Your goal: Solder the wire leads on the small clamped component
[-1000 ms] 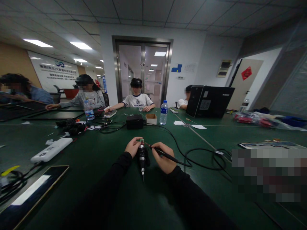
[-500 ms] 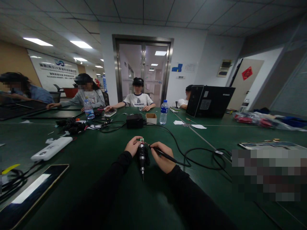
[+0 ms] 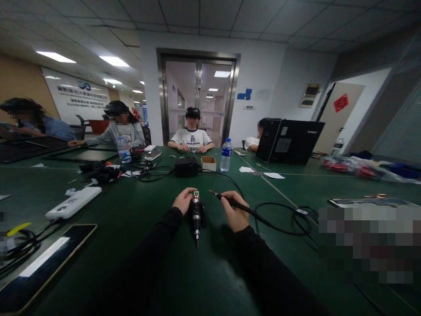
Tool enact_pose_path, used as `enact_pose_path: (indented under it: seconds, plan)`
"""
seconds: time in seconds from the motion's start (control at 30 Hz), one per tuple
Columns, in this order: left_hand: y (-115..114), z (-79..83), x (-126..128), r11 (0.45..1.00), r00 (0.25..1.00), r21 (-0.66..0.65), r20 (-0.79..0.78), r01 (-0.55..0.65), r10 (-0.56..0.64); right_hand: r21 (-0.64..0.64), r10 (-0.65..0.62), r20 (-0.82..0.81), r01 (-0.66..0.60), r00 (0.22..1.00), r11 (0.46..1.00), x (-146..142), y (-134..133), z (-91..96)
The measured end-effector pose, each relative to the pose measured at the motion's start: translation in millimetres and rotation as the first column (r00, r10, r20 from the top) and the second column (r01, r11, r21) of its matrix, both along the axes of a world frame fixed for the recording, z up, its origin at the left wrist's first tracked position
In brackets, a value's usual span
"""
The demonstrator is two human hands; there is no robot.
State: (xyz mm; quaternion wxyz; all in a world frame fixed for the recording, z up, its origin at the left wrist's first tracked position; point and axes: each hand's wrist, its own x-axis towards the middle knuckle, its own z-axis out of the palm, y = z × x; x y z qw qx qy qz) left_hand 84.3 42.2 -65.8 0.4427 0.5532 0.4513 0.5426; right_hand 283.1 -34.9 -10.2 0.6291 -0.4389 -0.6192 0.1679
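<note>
My left hand (image 3: 183,201) is closed on a small green circuit board (image 3: 196,193) held in a black clamp stand (image 3: 196,215) on the green table (image 3: 138,245). My right hand (image 3: 234,211) grips a black soldering iron (image 3: 237,204) like a pen. Its tip (image 3: 210,192) points left and hangs a short way to the right of the board, not touching it. The iron's black cable (image 3: 279,224) loops off to the right.
A black box (image 3: 186,166), a small cardboard box (image 3: 208,163) and a water bottle (image 3: 225,155) stand further back. A white power strip (image 3: 73,202) and a tablet (image 3: 39,263) lie at left. Several people sit around the far end; an open laptop (image 3: 289,141) stands at right.
My right hand has drawn the soldering iron back to the right, so its tip has left the board. My left hand stays on the board and clamp.
</note>
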Motion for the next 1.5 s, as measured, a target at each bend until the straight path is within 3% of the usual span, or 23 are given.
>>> enact_pose_path:
  seconds: [0.2, 0.33, 0.5, 0.7, 0.87, 1.0, 1.1, 1.23, 1.5]
  plan:
    - [3, -2.5, -3, 0.999, 0.997, -0.007, -0.071, -0.039, 0.039, 0.017, 0.024, 0.066, -0.026, 0.998, 1.000, -4, -5, 3.3]
    - [-4, 9.8, -9, 0.989, 0.965, -0.055, -0.231, -0.139, 0.123, 0.020, 0.014, 0.071, -0.015, 0.997, 1.000, -2, -5, 3.8]
    - [-41, 34.4, 0, 0.954, 0.832, 0.030, -0.482, -0.299, 0.276, 0.014, 0.015, 0.036, -0.015, 0.999, 1.000, -1, -5, 3.3]
    - [-84, 41.6, 40, 0.965, 0.823, 0.056, -0.511, -0.257, 0.249, 0.008, 0.009, 0.016, -0.009, 1.000, 1.000, 0, -4, 1.5]
    - [-89, 52.6, 52, 0.964, 0.664, 0.047, -0.716, -0.262, 0.215, 0.012, 0.006, 0.019, -0.007, 1.000, 1.000, 1, -1, -0.4]
    - [-95, 62.5, 46, 0.984, 0.377, -0.009, -0.924, -0.180, 0.060, 0.003, 0.005, 0.028, -0.005, 1.000, 1.000, 2, -1, 0.6]
    - [-97, 65.2, 31, 0.992, 0.219, -0.015, -0.976, -0.123, 0.013, -0.001, 0.013, 0.023, -0.013, 1.000, 1.000, 2, -2, 2.0]
    - [-86, 63.8, -9, 0.989, 0.168, -0.015, -0.986, -0.145, 0.010, -0.010, 0.010, 0.017, -0.010, 1.000, 1.000, 2, -2, 2.8]
    - [-43, 64.8, -120, 0.940, 0.076, 0.019, -0.996, -0.341, 0.047, -0.007, 0.022, 0.053, -0.021, 0.998, 1.000, 1, -4, 4.5]
